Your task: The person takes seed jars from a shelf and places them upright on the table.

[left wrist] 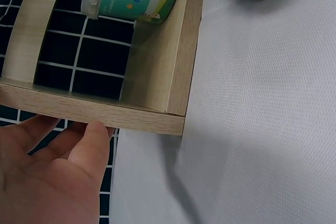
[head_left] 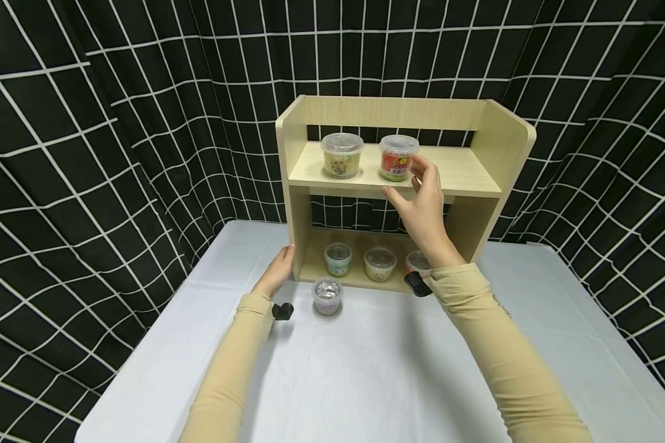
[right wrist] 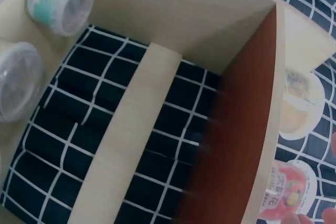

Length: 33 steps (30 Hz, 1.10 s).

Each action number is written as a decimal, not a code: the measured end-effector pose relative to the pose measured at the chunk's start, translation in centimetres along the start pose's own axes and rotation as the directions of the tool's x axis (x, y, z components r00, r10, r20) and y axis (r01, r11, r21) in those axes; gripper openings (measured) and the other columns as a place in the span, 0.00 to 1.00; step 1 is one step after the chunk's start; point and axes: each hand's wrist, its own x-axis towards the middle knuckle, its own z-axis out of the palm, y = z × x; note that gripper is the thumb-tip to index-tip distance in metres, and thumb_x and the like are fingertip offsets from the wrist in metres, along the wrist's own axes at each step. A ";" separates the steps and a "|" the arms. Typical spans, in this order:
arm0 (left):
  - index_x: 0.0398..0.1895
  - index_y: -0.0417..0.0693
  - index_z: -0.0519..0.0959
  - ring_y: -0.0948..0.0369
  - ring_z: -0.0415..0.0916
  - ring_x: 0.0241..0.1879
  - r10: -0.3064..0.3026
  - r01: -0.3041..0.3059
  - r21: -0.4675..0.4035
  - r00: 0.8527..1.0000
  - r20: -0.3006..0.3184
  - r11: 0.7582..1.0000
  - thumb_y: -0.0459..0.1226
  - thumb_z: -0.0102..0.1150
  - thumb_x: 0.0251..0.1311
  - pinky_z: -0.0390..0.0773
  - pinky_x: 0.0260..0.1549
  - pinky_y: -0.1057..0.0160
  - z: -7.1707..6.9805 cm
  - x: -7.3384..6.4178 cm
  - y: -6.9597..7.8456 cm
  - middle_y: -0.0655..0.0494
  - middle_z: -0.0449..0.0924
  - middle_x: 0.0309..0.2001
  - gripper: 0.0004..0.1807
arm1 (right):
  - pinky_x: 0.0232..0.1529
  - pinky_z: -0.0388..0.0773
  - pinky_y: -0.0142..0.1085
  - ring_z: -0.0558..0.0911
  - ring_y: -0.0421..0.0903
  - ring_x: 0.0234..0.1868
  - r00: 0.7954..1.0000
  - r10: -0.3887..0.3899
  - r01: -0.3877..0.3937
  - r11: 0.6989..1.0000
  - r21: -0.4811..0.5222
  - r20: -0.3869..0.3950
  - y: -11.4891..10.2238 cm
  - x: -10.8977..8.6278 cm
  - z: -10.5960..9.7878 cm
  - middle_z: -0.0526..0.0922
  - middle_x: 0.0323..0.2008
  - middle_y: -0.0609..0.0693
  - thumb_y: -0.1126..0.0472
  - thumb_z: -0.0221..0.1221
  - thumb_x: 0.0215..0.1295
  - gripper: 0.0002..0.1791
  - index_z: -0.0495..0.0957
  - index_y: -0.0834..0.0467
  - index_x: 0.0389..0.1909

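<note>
On the upper board of a small wooden shelf [head_left: 393, 112] stands a red-and-green labelled plastic cup [head_left: 396, 161] with a clear lid. My right hand [head_left: 425, 209] reaches up to it, its fingers against the cup's right side and the thumb spread apart by the board's front edge. In the right wrist view only fingertips [right wrist: 298, 219] show, beside the red cup [right wrist: 286, 190]. To its left is a yellow-labelled lidded cup [head_left: 342, 157]. My left hand [head_left: 277, 271] rests against the shelf's left side panel [left wrist: 89, 109] from outside, fingers extended.
Along the lower board stand a teal cup [head_left: 338, 261], a pale cup [head_left: 379, 266] and a reddish cup [head_left: 418, 262], partly hidden by my right wrist. A purple-tinted cup [head_left: 327, 298] stands on the white tablecloth [head_left: 343, 381] before the shelf. Black gridded curtain [head_left: 244, 61] surrounds the table.
</note>
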 end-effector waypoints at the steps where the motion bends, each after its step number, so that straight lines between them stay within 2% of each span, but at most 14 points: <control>1: 0.70 0.39 0.52 0.45 0.50 0.66 0.001 -0.001 0.002 1.000 -0.001 1.000 0.57 0.26 0.70 0.53 0.63 0.50 0.0 0.0 0.0 0.39 0.51 0.68 0.37 | 0.61 0.61 0.33 0.64 0.49 0.61 1.000 0.007 -0.007 1.000 0.005 -0.004 -0.1 0.2 0.0 0.63 0.58 0.60 0.63 0.67 0.54 0.39 0.56 0.66 0.62; 10: 0.69 0.39 0.53 0.45 0.52 0.65 0.009 -0.009 0.010 1.000 0.001 1.000 0.58 0.27 0.69 0.55 0.62 0.50 -0.1 0.2 -0.2 0.38 0.53 0.67 0.37 | 0.62 0.60 0.35 0.63 0.50 0.61 0.999 0.033 -0.032 0.999 0.013 -0.031 -0.3 1.0 0.3 0.61 0.58 0.61 0.64 0.68 0.52 0.42 0.54 0.66 0.63; 16: 0.70 0.39 0.52 0.44 0.55 0.64 0.013 -0.013 -0.004 1.000 0.008 1.000 0.58 0.27 0.69 0.58 0.61 0.51 -0.1 0.1 -0.2 0.37 0.54 0.67 0.37 | 0.63 0.58 0.35 0.59 0.48 0.64 0.998 0.066 -0.067 0.997 -0.047 -0.022 0.0 1.4 0.3 0.57 0.61 0.60 0.61 0.67 0.54 0.44 0.52 0.64 0.65; 22: 0.70 0.39 0.51 0.44 0.54 0.65 0.012 -0.012 -0.013 1.000 0.006 1.000 0.58 0.28 0.69 0.58 0.61 0.51 -0.1 0.1 -0.2 0.38 0.51 0.68 0.38 | 0.63 0.58 0.36 0.58 0.52 0.64 0.996 0.094 -0.094 0.990 -0.109 -0.009 0.5 1.8 0.2 0.55 0.63 0.61 0.59 0.67 0.55 0.46 0.49 0.63 0.67; 33: 0.70 0.39 0.50 0.44 0.53 0.65 0.016 -0.016 -0.011 1.000 0.008 1.000 0.58 0.27 0.69 0.57 0.62 0.51 0.0 -0.1 -0.1 0.39 0.50 0.69 0.38 | 0.63 0.56 0.35 0.56 0.53 0.66 0.989 0.147 -0.146 0.985 -0.097 0.003 0.6 2.8 0.4 0.53 0.66 0.61 0.58 0.67 0.55 0.49 0.46 0.63 0.69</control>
